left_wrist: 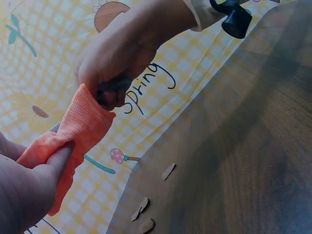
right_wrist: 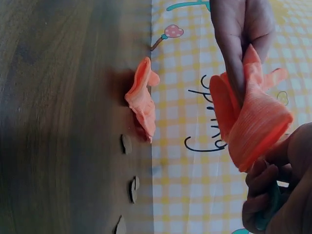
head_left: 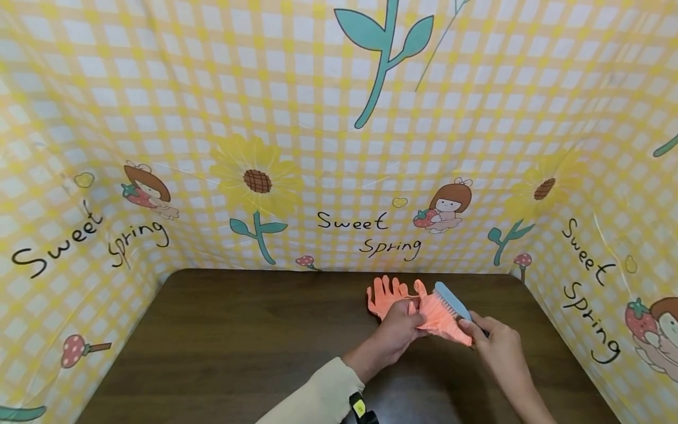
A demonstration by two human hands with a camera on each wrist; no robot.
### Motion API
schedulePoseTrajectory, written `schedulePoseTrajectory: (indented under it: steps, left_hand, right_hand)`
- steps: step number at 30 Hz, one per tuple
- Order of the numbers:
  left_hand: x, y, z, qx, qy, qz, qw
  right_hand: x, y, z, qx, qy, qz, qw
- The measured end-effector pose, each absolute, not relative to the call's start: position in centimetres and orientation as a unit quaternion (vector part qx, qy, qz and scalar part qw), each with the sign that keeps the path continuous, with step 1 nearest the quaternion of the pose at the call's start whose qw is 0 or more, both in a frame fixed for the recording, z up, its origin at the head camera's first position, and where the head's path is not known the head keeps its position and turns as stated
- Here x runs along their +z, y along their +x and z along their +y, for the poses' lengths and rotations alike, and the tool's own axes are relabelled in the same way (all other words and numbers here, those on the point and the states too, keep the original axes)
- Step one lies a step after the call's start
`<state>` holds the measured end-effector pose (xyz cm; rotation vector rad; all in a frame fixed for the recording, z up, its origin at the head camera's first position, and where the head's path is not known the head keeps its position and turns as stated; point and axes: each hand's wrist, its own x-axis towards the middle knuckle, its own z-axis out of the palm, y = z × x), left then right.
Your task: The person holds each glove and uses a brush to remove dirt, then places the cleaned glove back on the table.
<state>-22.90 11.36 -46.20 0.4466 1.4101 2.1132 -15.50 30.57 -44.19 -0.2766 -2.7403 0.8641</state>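
Note:
My left hand (head_left: 396,331) grips an orange knit glove (head_left: 436,318) by its finger end, thumb on top. In my right hand (head_left: 499,344) is a light blue brush (head_left: 450,299), bristles against the glove near its cuff. The left wrist view shows the glove's cuff (left_wrist: 92,117) stretched toward the right hand (left_wrist: 122,53). Curled right fingers wrap the brush's dark handle (right_wrist: 269,207) in the right wrist view, close to the cuff opening; whether they also pinch the cuff cannot be told. A second orange glove (right_wrist: 142,102) lies on the table, beyond the left hand.
A dark brown wooden table (head_left: 238,341) lies beneath the hands. Yellow checked cloth (head_left: 328,176) with printed flowers and lettering surrounds it on three sides. Several small flat brown pieces (left_wrist: 168,171) lie by the table's edge in both wrist views.

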Motion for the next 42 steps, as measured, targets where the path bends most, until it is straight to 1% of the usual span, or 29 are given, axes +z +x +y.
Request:
schedulePoseTrajectory:
  steps: [3,5,7,11,14,17,21,26,32,35,38,42]
  left_hand:
    - [-46.3,-22.9,11.4,0.794,0.156,0.519,0.276]
    - [-46.5,-23.0,11.5,0.799,0.139,0.519,0.269]
    - [-46.5,-23.3,11.5,0.806,0.121,0.518,0.261]
    - [-46.5,-23.7,11.5,0.809,0.111,0.522,0.248]
    - [-46.3,-23.7,11.4,0.803,0.131,0.522,0.255]
    - [-46.1,-23.5,11.4,0.793,0.158,0.523,0.268]
    - [-46.1,-23.3,11.3,0.784,0.17,0.529,0.276]
    - [-46.0,-23.0,11.4,0.786,0.162,0.533,0.269]
    - [-45.9,-22.6,11.5,0.782,0.15,0.546,0.259]
    - [-46.1,-22.7,11.5,0.786,0.135,0.546,0.256]
    - [-46.2,-23.0,11.5,0.79,0.123,0.545,0.255]
    - [-46.0,-23.3,11.7,0.784,0.145,0.546,0.258]
  right_hand:
    - [-44.0,-15.5,31.0,0.35,-0.122,-0.926,0.073]
    - [-43.9,-15.4,31.0,0.374,-0.131,-0.916,0.058]
    - [-43.7,-15.2,30.9,0.38,-0.133,-0.913,0.058]
    - [-43.9,-14.7,30.3,0.33,-0.085,-0.934,0.107]
    - [-44.4,-14.5,29.7,0.286,-0.024,-0.941,0.179]
    - [-44.8,-14.5,29.2,0.266,0.002,-0.935,0.235]
    - [-44.8,-14.7,29.1,0.263,-0.002,-0.93,0.258]
    - [-44.6,-15.1,29.9,0.259,-0.016,-0.932,0.253]
    - [-44.2,-15.4,31.0,0.259,-0.068,-0.937,0.224]
    - [-44.0,-15.1,30.9,0.27,-0.075,-0.936,0.214]
    - [-44.0,-14.7,30.4,0.283,-0.057,-0.935,0.207]
    - [-44.4,-14.3,29.7,0.28,-0.008,-0.935,0.217]
